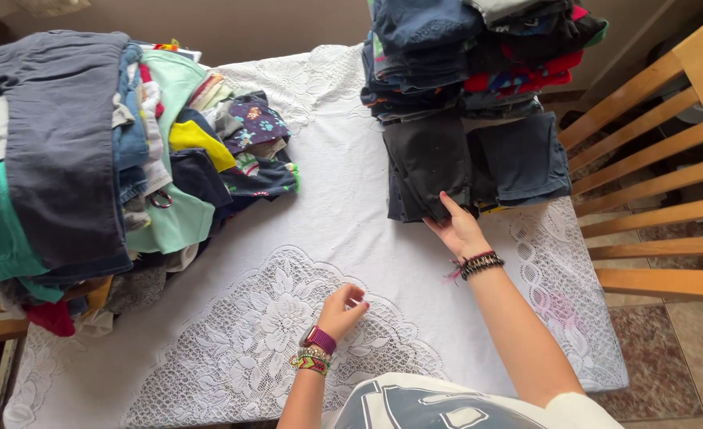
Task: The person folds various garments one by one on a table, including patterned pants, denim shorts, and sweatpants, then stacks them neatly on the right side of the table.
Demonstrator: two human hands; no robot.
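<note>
The right hand, fingers open, touches the far-right stack of folded dark clothes; the left hand, loosely curled and empty, rests on the white lace tablecloth. A big unfolded heap of mixed garments waits at left; I judge much folding remains.

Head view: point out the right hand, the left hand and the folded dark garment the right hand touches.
right hand (pixel 456 229), head view, back of the hand.
left hand (pixel 341 311), head view, knuckles.
folded dark garment (pixel 429 163), head view, middle of its top face.

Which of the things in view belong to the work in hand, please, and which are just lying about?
In hand:
- right hand touching the stack of folded clothes
- left hand resting on the lace tablecloth
- heap of unfolded clothes

Lying about:
- wooden chair
- tiled floor
</note>
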